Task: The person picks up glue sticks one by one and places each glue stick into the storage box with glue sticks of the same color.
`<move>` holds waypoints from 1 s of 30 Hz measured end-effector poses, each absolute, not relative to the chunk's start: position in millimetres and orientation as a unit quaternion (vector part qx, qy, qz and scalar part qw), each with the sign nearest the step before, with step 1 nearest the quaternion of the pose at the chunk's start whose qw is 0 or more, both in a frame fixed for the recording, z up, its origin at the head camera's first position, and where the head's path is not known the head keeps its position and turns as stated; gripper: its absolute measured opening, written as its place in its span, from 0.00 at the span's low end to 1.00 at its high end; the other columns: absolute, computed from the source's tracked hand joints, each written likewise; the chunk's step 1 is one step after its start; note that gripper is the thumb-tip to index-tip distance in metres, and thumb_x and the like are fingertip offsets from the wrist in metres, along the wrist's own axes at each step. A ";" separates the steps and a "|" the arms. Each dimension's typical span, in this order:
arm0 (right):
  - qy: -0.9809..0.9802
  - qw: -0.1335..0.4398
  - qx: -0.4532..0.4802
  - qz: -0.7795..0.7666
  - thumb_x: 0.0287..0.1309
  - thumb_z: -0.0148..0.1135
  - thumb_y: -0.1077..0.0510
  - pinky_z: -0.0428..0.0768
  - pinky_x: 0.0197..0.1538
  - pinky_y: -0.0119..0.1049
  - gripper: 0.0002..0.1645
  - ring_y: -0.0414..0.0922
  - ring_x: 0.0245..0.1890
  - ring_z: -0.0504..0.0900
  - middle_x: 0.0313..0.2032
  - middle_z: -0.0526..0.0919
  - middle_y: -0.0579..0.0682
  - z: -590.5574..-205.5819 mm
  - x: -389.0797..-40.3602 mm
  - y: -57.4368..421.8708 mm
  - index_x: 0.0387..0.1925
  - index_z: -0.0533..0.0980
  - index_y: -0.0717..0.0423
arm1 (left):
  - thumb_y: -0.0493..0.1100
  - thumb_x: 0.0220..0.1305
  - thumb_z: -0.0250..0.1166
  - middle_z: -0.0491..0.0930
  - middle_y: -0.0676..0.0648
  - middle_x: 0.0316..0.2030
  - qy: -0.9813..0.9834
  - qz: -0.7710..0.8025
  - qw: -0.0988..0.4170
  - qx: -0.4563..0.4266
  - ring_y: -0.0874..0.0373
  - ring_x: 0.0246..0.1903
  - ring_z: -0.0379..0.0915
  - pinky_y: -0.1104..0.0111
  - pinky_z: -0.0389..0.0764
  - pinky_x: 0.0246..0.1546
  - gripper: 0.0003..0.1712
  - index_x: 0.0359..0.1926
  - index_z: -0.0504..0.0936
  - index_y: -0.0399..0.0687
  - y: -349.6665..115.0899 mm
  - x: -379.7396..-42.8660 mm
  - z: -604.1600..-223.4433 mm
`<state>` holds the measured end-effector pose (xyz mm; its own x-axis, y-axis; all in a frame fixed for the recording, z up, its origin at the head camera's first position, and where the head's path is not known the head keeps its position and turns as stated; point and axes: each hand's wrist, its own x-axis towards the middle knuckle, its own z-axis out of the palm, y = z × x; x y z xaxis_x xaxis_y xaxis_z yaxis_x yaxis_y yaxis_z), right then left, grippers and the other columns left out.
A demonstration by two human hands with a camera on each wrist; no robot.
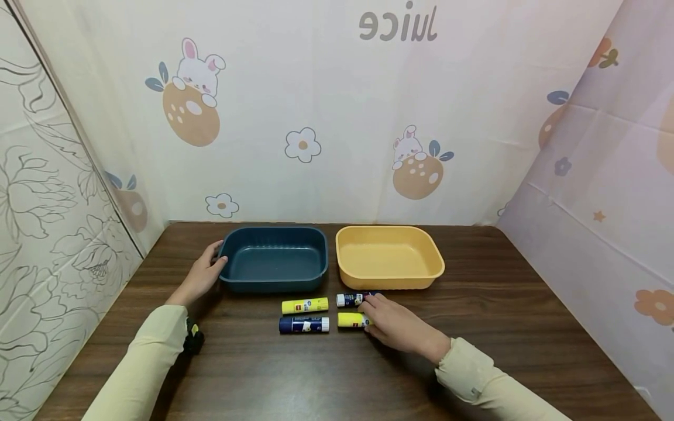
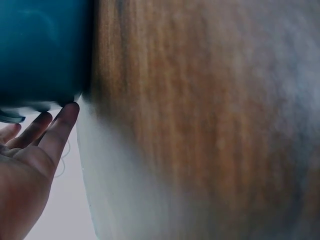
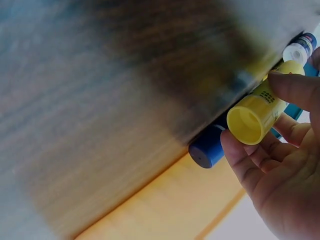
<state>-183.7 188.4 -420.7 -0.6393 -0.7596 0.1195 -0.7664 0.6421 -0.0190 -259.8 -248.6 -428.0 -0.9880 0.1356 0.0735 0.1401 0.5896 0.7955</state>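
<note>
My left hand [image 1: 202,273] holds the left end of a dark teal plastic bin [image 1: 274,286], thumb at the rim and fingers along the outer wall. In the left wrist view these fingers [image 2: 57,135] touch the wall. My right hand [image 1: 397,324] pinches a yellow glue stick [image 3: 248,120] between thumb and fingers; it lies level, near the tabletop. Just behind it is a navy glue stick [image 1: 347,300] with a white end, partly hidden by that hand. To their left lie another yellow glue stick [image 1: 305,306] and another navy glue stick [image 1: 304,325].
A yellow plastic bin [image 1: 389,283] stands right of the teal one, a narrow gap between them. Both are at the back of the brown wooden table [image 1: 295,380]. Patterned curtains [image 1: 337,88] hang behind the table and at its sides.
</note>
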 end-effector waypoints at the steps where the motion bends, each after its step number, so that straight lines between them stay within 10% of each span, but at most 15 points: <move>1: -0.905 0.052 0.421 0.037 0.56 0.66 0.57 0.75 0.42 0.37 0.16 0.41 0.38 0.70 0.38 0.73 0.45 -419.6 -183.9 188.8 0.45 0.74 0.56 | 0.44 0.75 0.42 0.52 0.25 0.67 -0.892 -0.446 0.002 -0.077 0.31 0.63 0.53 0.40 0.59 0.59 0.33 0.72 0.44 0.33 -248.5 -260.0 -428.1; 30: -0.894 0.130 0.428 0.034 0.51 0.70 0.60 0.72 0.36 0.36 0.16 0.42 0.33 0.67 0.32 0.67 0.43 -382.8 -193.2 201.8 0.36 0.71 0.55 | 0.44 0.75 0.43 0.52 0.25 0.66 -0.883 -0.462 -0.001 -0.076 0.31 0.63 0.53 0.40 0.61 0.58 0.33 0.73 0.43 0.34 -250.3 -261.8 -431.2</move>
